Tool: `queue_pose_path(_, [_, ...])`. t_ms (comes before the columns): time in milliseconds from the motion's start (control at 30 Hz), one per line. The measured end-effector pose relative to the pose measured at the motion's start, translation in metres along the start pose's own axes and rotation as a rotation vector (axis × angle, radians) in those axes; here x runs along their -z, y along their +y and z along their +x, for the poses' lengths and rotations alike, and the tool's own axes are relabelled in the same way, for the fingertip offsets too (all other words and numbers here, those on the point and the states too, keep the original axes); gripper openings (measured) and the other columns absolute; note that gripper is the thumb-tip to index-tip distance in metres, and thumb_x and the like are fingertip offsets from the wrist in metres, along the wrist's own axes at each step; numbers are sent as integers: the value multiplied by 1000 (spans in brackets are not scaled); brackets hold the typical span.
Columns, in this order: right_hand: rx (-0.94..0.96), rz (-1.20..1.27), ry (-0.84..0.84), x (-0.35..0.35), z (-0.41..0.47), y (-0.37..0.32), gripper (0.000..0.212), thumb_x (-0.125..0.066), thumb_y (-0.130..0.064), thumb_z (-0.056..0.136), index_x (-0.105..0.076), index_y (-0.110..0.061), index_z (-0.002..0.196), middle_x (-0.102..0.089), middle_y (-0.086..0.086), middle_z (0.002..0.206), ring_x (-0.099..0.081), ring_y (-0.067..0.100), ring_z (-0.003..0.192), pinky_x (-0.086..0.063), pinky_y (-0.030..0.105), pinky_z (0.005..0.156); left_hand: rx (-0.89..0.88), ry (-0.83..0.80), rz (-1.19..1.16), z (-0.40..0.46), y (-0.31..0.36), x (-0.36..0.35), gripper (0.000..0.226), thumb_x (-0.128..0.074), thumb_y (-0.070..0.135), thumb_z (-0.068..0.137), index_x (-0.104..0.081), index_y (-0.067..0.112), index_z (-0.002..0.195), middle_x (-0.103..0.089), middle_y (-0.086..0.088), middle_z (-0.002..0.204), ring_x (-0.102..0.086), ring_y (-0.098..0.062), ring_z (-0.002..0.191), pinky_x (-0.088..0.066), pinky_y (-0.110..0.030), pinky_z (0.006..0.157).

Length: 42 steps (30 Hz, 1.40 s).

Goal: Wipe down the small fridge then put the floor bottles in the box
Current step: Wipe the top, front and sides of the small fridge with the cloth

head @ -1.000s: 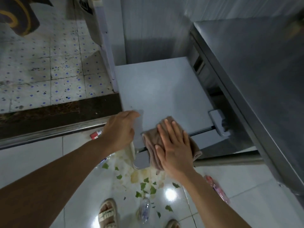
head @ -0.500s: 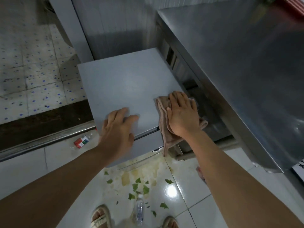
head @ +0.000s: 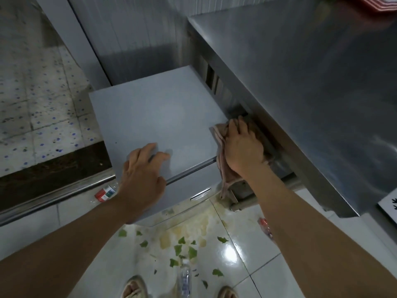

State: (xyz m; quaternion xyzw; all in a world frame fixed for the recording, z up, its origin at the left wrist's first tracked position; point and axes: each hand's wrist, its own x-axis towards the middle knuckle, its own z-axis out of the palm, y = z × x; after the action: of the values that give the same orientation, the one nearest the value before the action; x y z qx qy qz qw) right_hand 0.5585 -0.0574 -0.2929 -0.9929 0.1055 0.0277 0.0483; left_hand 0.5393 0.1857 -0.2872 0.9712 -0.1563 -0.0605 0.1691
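Observation:
The small grey fridge [head: 154, 117] stands below me, its flat top filling the middle of the view. My left hand [head: 141, 175] rests on the top's front edge with fingers spread. My right hand [head: 242, 145] presses a brownish cloth [head: 223, 168] against the fridge's right front corner; part of the cloth hangs down the side. On the floor lie a clear bottle [head: 185, 278] between my feet, a red-and-green labelled bottle [head: 105, 192] at the left of the fridge, and a red-labelled bottle [head: 265, 226] partly hidden by my right forearm.
A steel counter [head: 311, 82] overhangs close on the right. A metal door threshold [head: 53, 198] crosses the floor at left. Green leaf scraps and a yellowish spill [head: 184, 233] lie on the white tiles in front of the fridge.
My right hand has slid the cloth rightward and back to the fridge's right edge. My left hand stays on the front edge. The view has shifted down and left.

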Motion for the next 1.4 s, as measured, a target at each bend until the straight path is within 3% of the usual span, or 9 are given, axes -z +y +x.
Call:
queue_pose_path(300, [-1,153,58,-12,-46,24,70,-52,-34,94,-17,-15,150,-18,14,156,-37,33,134,-38,39,107,-78,-14,66,-12,-7,6,59,-63,12,80,-47,23,136,-32,-8,149,-31,-32,132,-32,-46,105])
queue_pose_path(433, [28,163,66,-15,-51,28,69,-55,-27,93,-19,-13,150,-18,13,156,-38,33,133,-39,38,105,-52,40,3,-45,-17,11,45,-64,-1,73,-62,12,116,-49,-11,136,-42,-35,122,-39,-48,97])
queue_pose_path(600, [133,7,86,-17,-56,25,66,-47,-42,95,-24,-14,150,-16,11,158,-12,32,145,-17,48,118,60,212,-25,-99,-24,2,34,-72,-8,68,-69,7,98,-61,-17,103,-54,-38,93,-52,-48,72])
queue_pose_path(700, [250,69,127,-23,-75,4,63,-54,-36,91,-34,-13,146,-24,11,155,-13,31,145,-9,51,118,142,312,-82,-114,-20,-8,39,-74,-9,67,-70,5,103,-61,-17,103,-56,-38,96,-53,-47,76])
queue_pose_path(900, [374,223,127,-32,-112,-74,67,-9,-43,91,-36,-13,145,-26,9,154,-18,27,145,0,45,116,196,312,-146,-123,-13,-8,52,-71,-12,67,-66,8,116,-59,-11,113,-56,-32,105,-51,-46,85])
queue_pose_path(1000, [461,253,105,-33,-110,-65,59,-17,-38,95,-25,-15,149,-30,10,153,-22,25,144,-8,43,118,213,304,-126,-123,-13,-8,51,-71,-8,70,-65,11,118,-58,-8,116,-55,-30,108,-51,-47,86])
queue_pose_path(1133, [329,318,155,-25,-85,-27,64,-52,-43,82,-41,-8,135,-51,11,135,-49,27,124,-34,45,110,168,339,-142,-121,-21,-15,46,-71,-10,69,-68,9,112,-61,-10,112,-58,-32,103,-51,-51,85])
queue_pose_path(1300, [234,175,356,-33,-78,-14,39,-58,-29,87,-57,0,113,-53,22,132,-46,39,127,-24,61,110,55,394,-222,-121,-33,-23,42,-71,-8,72,-69,9,110,-61,-11,115,-59,-31,106,-52,-49,85])
queue_pose_path(1400, [247,349,481,-55,-105,-40,29,-51,-12,96,-57,0,122,-51,22,134,-45,39,127,-33,61,103,90,406,-230,-122,-36,-25,42,-69,1,77,-65,16,116,-59,-3,120,-55,-21,110,-47,-34,93])
